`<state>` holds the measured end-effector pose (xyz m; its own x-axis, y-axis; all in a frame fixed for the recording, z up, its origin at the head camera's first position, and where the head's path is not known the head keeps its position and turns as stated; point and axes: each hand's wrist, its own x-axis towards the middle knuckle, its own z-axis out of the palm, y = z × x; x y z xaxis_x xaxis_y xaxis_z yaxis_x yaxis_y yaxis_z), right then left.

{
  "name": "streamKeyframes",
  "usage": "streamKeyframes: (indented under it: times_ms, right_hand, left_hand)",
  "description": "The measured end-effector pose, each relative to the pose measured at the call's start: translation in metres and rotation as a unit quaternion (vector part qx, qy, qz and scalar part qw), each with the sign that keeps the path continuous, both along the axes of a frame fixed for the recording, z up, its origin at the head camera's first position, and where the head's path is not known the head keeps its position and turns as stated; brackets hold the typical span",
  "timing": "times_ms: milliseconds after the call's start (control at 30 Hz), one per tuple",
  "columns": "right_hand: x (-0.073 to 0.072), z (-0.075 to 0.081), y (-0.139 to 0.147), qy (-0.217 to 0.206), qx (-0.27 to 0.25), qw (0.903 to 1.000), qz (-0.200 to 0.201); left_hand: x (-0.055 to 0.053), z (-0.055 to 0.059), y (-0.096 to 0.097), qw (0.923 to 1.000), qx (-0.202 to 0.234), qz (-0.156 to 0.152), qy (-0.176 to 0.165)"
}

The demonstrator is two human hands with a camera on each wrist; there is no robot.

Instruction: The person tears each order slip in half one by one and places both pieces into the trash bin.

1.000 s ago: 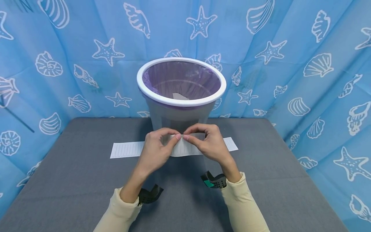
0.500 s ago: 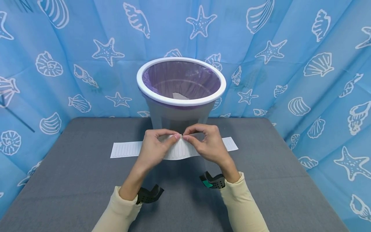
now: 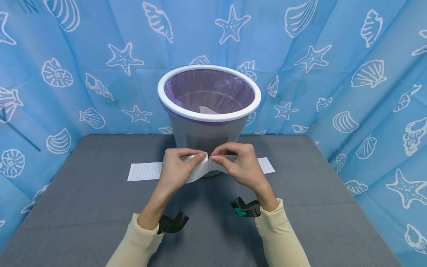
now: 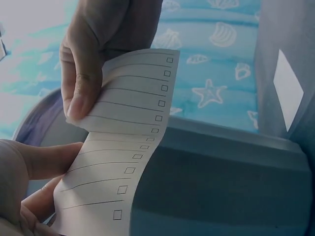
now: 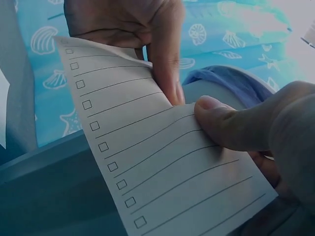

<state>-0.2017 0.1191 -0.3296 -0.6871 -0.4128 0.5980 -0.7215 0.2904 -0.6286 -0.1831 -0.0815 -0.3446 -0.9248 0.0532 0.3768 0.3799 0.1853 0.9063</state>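
Observation:
A lined checklist sheet (image 3: 197,170) with small boxes down one edge is held up in front of the bin. My left hand (image 3: 176,167) pinches its top edge between thumb and forefinger. Close beside it, my right hand (image 3: 240,163) pinches the same edge, thumb (image 5: 216,115) pressed on the lined face. Between the two thumbs the top edge has a short split, its sides at different heights. Below, the sheet bends in a wave. The fingers partly hide both ends of the sheet.
Behind the hands stands a grey bin (image 3: 180,128) with a white rim and purple liner, a pale scrap (image 3: 207,110) inside. White lined paper (image 3: 145,171) lies on the grey table (image 3: 83,207) at left, with another part (image 3: 266,165) at right. A blue shell-patterned curtain (image 3: 110,33) hangs around.
The thumbs have drawn slightly apart at the top edge and a gap has opened there. The sheet's lower edge has swung from a nearly level curve into a wave.

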Motion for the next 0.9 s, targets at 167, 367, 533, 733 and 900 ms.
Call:
streamKeyframes:
  times_ms: [167,367,533,733,900]
  right_hand:
    - [0.000,0.000,0.002,-0.005,-0.006,1.0000,-0.001]
    - [-0.002,0.001,0.004,-0.011,-0.019,0.9997,-0.008]
    - [-0.002,0.003,0.006,-0.020,-0.036,0.9989,-0.021]
    - [-0.002,0.004,0.010,-0.024,-0.047,0.9982,-0.029]
    - [-0.003,0.004,0.012,-0.014,-0.051,0.9983,-0.023]
  left_hand:
    - [-0.001,-0.001,-0.001,1.0000,-0.002,0.000,0.005]
    - [-0.005,-0.001,-0.002,0.9998,-0.007,0.009,0.016]
    - [-0.007,-0.002,-0.003,0.9992,-0.023,0.024,0.024]
    - [-0.008,-0.003,-0.007,0.9991,-0.015,0.034,0.019]
    - [-0.009,-0.002,-0.009,0.9987,-0.011,0.043,0.024]
